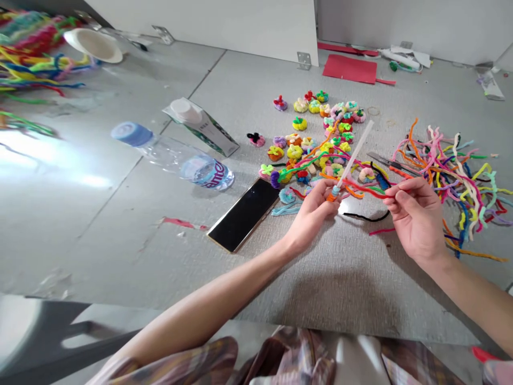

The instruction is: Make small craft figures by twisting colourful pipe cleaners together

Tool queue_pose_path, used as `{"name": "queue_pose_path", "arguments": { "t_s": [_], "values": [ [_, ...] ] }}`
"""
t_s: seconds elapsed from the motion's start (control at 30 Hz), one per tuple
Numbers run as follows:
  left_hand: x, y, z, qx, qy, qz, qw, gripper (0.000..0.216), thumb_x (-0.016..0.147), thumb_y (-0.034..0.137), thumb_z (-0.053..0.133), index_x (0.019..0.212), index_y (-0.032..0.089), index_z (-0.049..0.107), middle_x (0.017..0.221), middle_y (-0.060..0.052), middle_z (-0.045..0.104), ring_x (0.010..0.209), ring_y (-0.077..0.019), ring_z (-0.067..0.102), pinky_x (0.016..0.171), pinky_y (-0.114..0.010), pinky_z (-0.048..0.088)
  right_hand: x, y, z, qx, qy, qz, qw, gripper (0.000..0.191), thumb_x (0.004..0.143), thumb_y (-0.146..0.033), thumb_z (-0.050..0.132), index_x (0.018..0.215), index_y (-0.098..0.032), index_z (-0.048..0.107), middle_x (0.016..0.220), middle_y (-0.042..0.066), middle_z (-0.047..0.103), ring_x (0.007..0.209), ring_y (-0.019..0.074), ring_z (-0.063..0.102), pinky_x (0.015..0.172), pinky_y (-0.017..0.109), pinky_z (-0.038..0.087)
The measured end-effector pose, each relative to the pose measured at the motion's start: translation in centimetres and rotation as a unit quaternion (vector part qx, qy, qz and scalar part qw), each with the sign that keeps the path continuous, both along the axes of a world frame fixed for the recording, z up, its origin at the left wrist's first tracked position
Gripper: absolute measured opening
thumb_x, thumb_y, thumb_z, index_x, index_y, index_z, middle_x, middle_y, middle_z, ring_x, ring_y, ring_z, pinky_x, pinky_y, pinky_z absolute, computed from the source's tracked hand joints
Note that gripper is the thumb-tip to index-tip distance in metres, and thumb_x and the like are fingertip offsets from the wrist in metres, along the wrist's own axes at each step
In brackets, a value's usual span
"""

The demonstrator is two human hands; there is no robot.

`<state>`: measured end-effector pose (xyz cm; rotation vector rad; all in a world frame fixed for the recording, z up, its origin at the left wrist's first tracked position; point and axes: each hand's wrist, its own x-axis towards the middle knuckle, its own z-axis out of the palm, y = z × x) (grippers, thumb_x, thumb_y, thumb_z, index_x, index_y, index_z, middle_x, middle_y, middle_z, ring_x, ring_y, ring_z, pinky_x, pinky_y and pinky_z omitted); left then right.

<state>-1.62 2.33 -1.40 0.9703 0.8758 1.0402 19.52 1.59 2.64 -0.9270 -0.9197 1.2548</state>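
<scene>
My left hand (pixel 318 206) is closed on the lower end of a translucent white stick (pixel 358 147), which points up and to the right. Light-blue and orange pipe cleaner is coiled around the stick at my fingertips. A red pipe cleaner (pixel 366 188) stretches from near the coil to my right hand (pixel 417 211), whose thumb and fingers pinch its end. Just beyond both hands lie several small finished pipe-cleaner pieces (pixel 294 152), round and many-coloured. A black pipe cleaner (pixel 366 218) rests on the table between my hands.
At the right is a tangle of loose pipe cleaners (pixel 475 187), with tweezers (pixel 395 164) beside it. A phone (pixel 244 216), a water bottle (pixel 176 160) and a carton (pixel 204 128) stand or lie to the left. Red card (pixel 349 69) lies at the back, near the white panel (pixel 220 27).
</scene>
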Motion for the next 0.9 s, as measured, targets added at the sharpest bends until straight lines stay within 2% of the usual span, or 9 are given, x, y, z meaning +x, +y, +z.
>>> {"name": "queue_pose_path", "arguments": {
  "t_s": [0.1, 0.27, 0.37, 0.5, 0.63, 0.8, 0.9],
  "values": [
    [0.0, 0.2, -0.3, -0.009, -0.028, 0.004, 1.000, 0.030, 0.083, 0.026, 0.065, 0.112, 0.022, 0.057, 0.079, 0.006, 0.045, 0.065, -0.0112, 0.035, 0.061, -0.027, 0.027, 0.3, 0.1, -0.3, -0.011, -0.019, 0.009, 1.000, 0.022, 0.082, -0.035, 0.096, 0.090, -0.029, 0.075, 0.086, -0.006, 0.085, 0.072, 0.0102, 0.081, 0.067, 0.016, 0.066],
    [0.0, 0.1, -0.3, 0.025, 0.018, 0.010, 0.999, 0.032, 0.082, 0.031, 0.067, 0.113, 0.022, 0.061, 0.091, 0.000, 0.057, 0.076, -0.0150, 0.047, 0.067, -0.029, 0.037, 0.2, 0.2, -1.7, -0.089, -0.003, 0.023, 0.996, 0.025, 0.077, -0.034, 0.097, 0.088, -0.028, 0.075, 0.085, -0.005, 0.084, 0.075, 0.0111, 0.081, 0.070, 0.018, 0.068],
    [-0.1, 0.0, -0.4, 0.045, 0.024, 0.008, 0.999, 0.029, 0.085, 0.030, 0.066, 0.113, 0.022, 0.062, 0.094, -0.001, 0.060, 0.080, -0.0156, 0.050, 0.070, -0.029, 0.040, 0.2, 0.3, -2.4, -0.111, 0.007, 0.033, 0.993, 0.026, 0.077, -0.034, 0.096, 0.090, -0.027, 0.074, 0.087, -0.005, 0.084, 0.078, 0.0107, 0.081, 0.072, 0.017, 0.067],
    [-0.1, -0.1, -0.6, 0.054, -0.006, 0.005, 0.999, 0.022, 0.093, 0.030, 0.069, 0.110, 0.023, 0.057, 0.082, 0.004, 0.054, 0.069, -0.0120, 0.044, 0.065, -0.027, 0.035, 0.4, 0.5, -2.9, -0.113, 0.002, 0.038, 0.993, 0.026, 0.079, -0.035, 0.096, 0.091, -0.027, 0.074, 0.088, -0.005, 0.083, 0.080, 0.0095, 0.081, 0.073, 0.015, 0.066],
    [0.0, -0.1, -0.4, 0.069, -0.036, 0.016, 0.997, 0.027, 0.096, 0.038, 0.071, 0.107, 0.024, 0.050, 0.078, 0.006, 0.052, 0.066, -0.0113, 0.042, 0.063, -0.027, 0.035, 0.6, 0.5, -3.2, -0.117, 0.006, 0.041, 0.992, 0.028, 0.079, -0.037, 0.097, 0.091, -0.027, 0.074, 0.088, -0.006, 0.083, 0.080, 0.0091, 0.080, 0.074, 0.015, 0.066],
    [0.0, -0.1, -0.2, 0.079, -0.025, 0.025, 0.996, 0.033, 0.099, 0.050, 0.069, 0.103, 0.025, 0.047, 0.075, 0.006, 0.045, 0.064, -0.0115, 0.038, 0.061, -0.027, 0.032, 0.5, 0.4, -3.2, -0.117, -0.010, 0.060, 0.991, 0.027, 0.081, -0.038, 0.096, 0.093, -0.027, 0.074, 0.091, -0.005, 0.084, 0.079, 0.0092, 0.080, 0.077, 0.016, 0.067],
    [0.0, -0.1, -0.5, 0.096, -0.011, 0.032, 0.995, 0.035, 0.101, 0.053, 0.068, 0.100, 0.025, 0.047, 0.073, 0.007, 0.043, 0.062, -0.0117, 0.037, 0.059, -0.028, 0.031, 0.3, 0.3, -3.1, -0.131, 0.005, 0.055, 0.990, 0.030, 0.077, -0.037, 0.099, 0.091, -0.027, 0.075, 0.088, -0.005, 0.083, 0.076, 0.0093, 0.079, 0.075, 0.016, 0.067]
  ]
}}
